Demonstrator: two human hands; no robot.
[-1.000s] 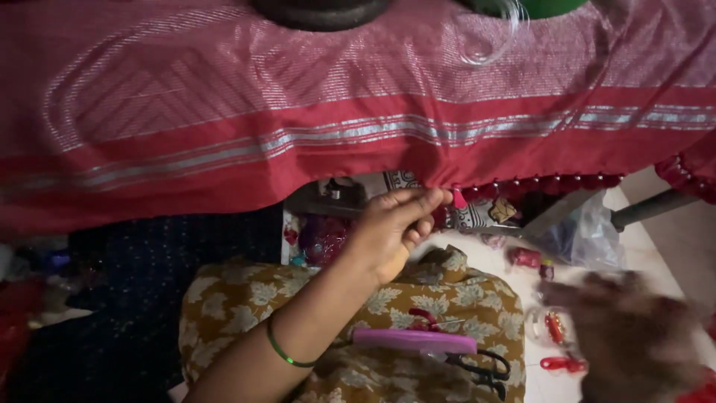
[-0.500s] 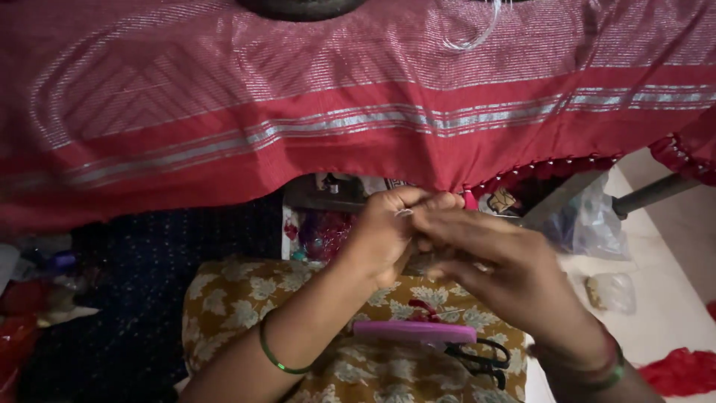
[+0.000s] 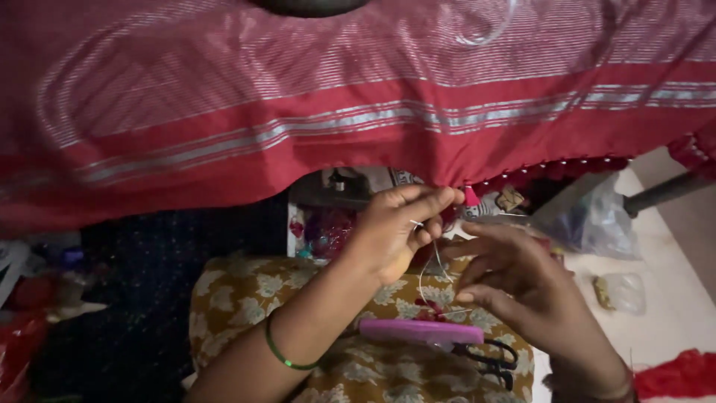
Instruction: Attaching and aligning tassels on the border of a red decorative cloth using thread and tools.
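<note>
A red cloth (image 3: 358, 112) with silver stripes hangs across the upper view. Its lower hem carries small tassels, one of them pink (image 3: 471, 197). My left hand (image 3: 395, 231), with a green bangle on the wrist, pinches the hem just left of that tassel. My right hand (image 3: 514, 280) sits close beside it, fingers curled, pinching a thin white thread (image 3: 424, 277) that loops down between the two hands. On my lap, covered in yellow floral cloth (image 3: 246, 291), lie a flat pink stick (image 3: 421, 330) and black-handled scissors (image 3: 488, 360).
A clear plastic bag (image 3: 597, 224) and a small packet (image 3: 619, 291) lie on the pale floor at right. A red bundle (image 3: 675, 373) is at the bottom right. Small colourful bits (image 3: 321, 227) sit under the hem, and dark fabric (image 3: 134, 298) lies left.
My right hand has come in from the lower right to beside my left hand and taken the thread. My left hand has stayed pinched on the hem.
</note>
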